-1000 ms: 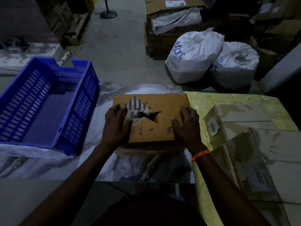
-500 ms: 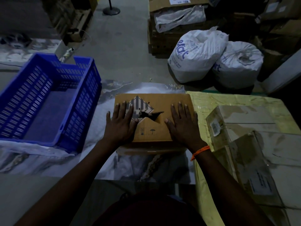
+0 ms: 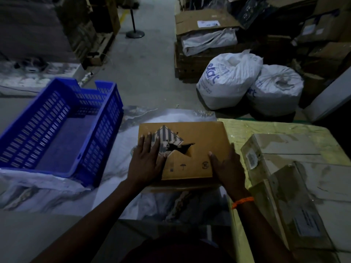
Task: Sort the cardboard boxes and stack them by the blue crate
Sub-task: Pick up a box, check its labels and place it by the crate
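**Both grips on a torn carton**

A brown cardboard box (image 3: 199, 137) lies on the marbled bench (image 3: 171, 204), its top torn open beside a striped diamond label (image 3: 167, 134). The left grip (image 3: 147, 160) rests flat on the label, fingers straight. The right grip (image 3: 228, 168) lies at the near right corner, thumb on top. The blue crate (image 3: 62, 130) stands to the left, apart from the box. Pale cartons (image 3: 294, 168) lie to the right.

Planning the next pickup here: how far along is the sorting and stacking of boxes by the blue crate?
Early stage. Done: one flattened brown box lies beside the blue crate, seemingly atop another cardboard layer. In hand: the left hand presses flat on that box and the right hand rests at its right edge. Left: several pale boxes wait on the yellow-covered surface to the right.
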Tool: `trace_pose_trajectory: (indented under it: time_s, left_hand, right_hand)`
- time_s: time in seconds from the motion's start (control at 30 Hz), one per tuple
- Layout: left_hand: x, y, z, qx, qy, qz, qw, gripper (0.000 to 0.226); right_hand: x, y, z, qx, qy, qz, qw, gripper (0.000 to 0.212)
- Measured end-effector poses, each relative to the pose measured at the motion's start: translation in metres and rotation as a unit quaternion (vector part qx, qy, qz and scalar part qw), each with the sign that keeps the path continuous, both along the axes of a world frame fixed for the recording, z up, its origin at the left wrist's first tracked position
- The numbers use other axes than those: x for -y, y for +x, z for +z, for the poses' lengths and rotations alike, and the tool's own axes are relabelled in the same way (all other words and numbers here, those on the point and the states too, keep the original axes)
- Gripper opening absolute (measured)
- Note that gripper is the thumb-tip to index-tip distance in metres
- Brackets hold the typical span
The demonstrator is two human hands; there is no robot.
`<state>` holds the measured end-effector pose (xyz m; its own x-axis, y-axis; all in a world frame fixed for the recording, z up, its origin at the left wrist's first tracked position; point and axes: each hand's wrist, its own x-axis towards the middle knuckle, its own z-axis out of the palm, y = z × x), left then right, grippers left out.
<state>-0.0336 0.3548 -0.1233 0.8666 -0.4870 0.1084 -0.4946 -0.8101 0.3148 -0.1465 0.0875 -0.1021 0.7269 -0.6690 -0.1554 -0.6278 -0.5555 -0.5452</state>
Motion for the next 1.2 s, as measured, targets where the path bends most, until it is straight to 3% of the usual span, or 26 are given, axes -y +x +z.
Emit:
trace_pose_trajectory:
  time_s: [0.07,0.17,0.37,0.53,0.63,0.8,0.9,1.03,1.13,1.2]
  left_hand:
    - [0.007,-0.006,0.004,-0.013,-0.003,0.004,1.0,0.077]
    - [0.023,-0.014,0.007,-0.034,-0.015,0.0,0.999,0.084]
    - [0.018,-0.01,0.009,-0.071,-0.089,0.011,0.993,0.087]
    - [-0.049,0.002,0.004,-0.082,-0.153,0.06,0.983,0.079]
    - [-0.069,-0.001,0.02,-0.075,-0.21,0.096,0.97,0.084]
    - [-0.057,-0.013,0.078,-0.11,-0.388,0.06,0.913,0.075]
    - [-0.048,-0.004,0.102,-0.151,-0.402,0.05,0.902,0.079]
    - [-0.044,-0.006,0.117,-0.235,-0.411,0.051,0.879,0.104]
    - [-0.031,-0.017,0.123,-0.234,-0.364,0.054,0.9,0.111]
    - [-0.023,-0.016,0.121,-0.241,-0.386,0.051,0.889,0.104]
  right_hand:
    - [0.015,-0.006,0.001,0.041,0.06,-0.044,0.996,0.096]
    - [0.035,-0.01,0.012,0.068,0.099,-0.037,0.992,0.062]
    - [0.038,-0.015,0.052,0.112,0.109,0.025,0.987,0.052]
    - [-0.015,0.001,0.103,0.202,0.097,0.158,0.962,0.038]
    - [-0.048,0.017,0.122,0.207,0.124,0.273,0.931,0.035]
    - [-0.083,0.04,0.119,0.125,0.002,0.389,0.913,0.055]
    - [-0.092,0.048,0.115,0.137,-0.007,0.354,0.925,0.06]
    - [-0.078,0.049,0.099,0.111,0.098,0.187,0.971,0.096]
    - [-0.058,0.05,0.095,0.104,0.169,0.128,0.972,0.097]
    - [-0.052,0.046,0.098,0.117,0.182,0.112,0.97,0.086]
